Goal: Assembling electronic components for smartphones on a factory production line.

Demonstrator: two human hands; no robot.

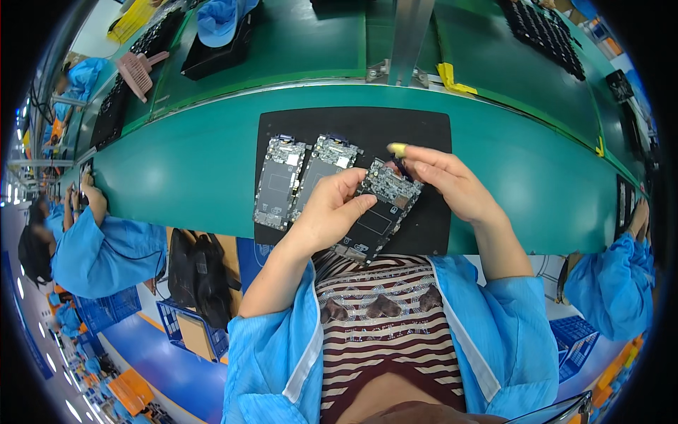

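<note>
The left hand has its grip closed around an opened phone body, holding it tilted above the black mat. The right hand pinches at the phone's top edge, a yellow-capped fingertip extended. Two more opened phones lie side by side on the mat, on the green table.

A: What's the phone assembly look like?
B: Opened phone body, dark w/ a grey circuit board at its top end, black panel below. Tilted diag, top end to the upper right, lifted over the black mat.
A: And the other two?
B: Two similar opened phone units flat on the mat, side by side, just left of it, boards up.
</note>
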